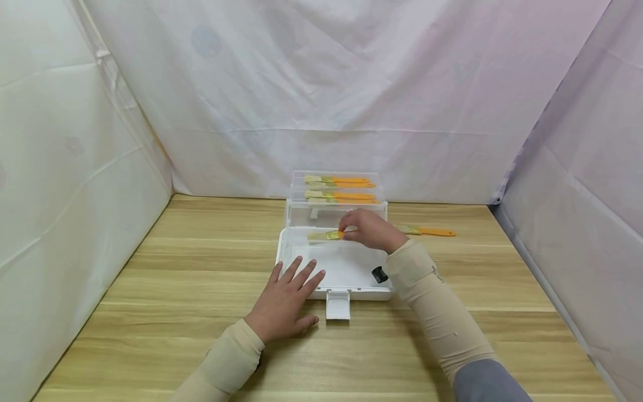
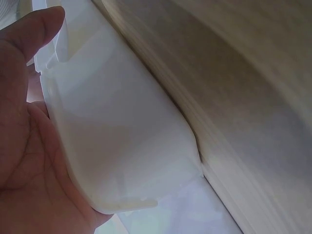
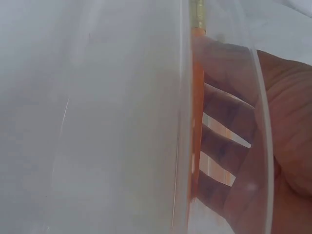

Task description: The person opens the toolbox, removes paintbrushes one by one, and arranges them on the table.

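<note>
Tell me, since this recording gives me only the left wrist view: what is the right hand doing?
Observer: The right hand holds an orange-handled brush.
Operator: My view doesn't show that brush. Which way do its bristles point?
Observer: The bristles point toward the person's left.
Operator: And is any brush lying outside the box?
Observer: Yes, the head view shows another brush on the table, to the right of the open white box.

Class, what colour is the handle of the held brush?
Orange: the brush handle shows best in the right wrist view.
</note>
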Available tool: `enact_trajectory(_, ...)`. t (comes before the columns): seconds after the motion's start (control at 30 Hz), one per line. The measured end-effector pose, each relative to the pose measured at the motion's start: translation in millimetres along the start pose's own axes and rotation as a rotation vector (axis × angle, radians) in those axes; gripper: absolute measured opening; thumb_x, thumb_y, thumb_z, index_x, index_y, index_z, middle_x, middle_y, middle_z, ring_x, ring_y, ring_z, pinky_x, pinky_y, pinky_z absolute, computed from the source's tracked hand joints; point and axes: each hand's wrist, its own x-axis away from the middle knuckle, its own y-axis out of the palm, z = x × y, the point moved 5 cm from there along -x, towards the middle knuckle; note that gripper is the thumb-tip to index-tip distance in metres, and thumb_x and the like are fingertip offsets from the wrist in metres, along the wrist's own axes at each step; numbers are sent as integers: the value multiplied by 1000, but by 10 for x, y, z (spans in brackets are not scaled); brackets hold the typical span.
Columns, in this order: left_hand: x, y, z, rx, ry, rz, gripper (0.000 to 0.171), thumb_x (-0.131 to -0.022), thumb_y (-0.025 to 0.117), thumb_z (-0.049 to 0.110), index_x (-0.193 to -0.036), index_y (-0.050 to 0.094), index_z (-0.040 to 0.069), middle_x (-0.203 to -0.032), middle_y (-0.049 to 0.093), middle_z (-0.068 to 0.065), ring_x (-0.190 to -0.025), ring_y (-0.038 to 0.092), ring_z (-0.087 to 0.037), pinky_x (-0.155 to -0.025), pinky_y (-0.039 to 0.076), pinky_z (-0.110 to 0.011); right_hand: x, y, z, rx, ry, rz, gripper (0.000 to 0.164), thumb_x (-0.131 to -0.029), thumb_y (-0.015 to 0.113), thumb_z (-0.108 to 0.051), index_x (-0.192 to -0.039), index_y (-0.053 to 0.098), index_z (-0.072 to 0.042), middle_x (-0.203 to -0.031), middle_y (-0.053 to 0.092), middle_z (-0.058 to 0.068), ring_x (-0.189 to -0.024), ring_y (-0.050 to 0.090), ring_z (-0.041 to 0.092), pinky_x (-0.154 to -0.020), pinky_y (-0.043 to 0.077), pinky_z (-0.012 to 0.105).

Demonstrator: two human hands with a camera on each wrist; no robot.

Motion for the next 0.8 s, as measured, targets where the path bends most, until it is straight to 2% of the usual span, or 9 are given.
enact_trajectory(0.37, 1, 1, -5, 1, 2, 4, 88, -82, 69, 59, -155, 38, 20, -160, 32, -6, -147, 23, -35, -111, 22, -63, 15, 4, -9, 1, -16, 20, 10, -94, 69, -14, -102, 74, -11, -107, 69, 2, -99, 62, 19, -88, 51, 39)
enact_trajectory(0.8, -2, 5, -3, 4, 3, 8, 89, -82, 70, 59, -155, 37, 20, -160, 32, -6, -147, 24, -35, -111, 22, -63, 97, -46, 21, 0, 42, 81, 14, -96, 67, -15, -108, 71, -10, -107, 67, 1, -100, 61, 19, -88, 50, 40)
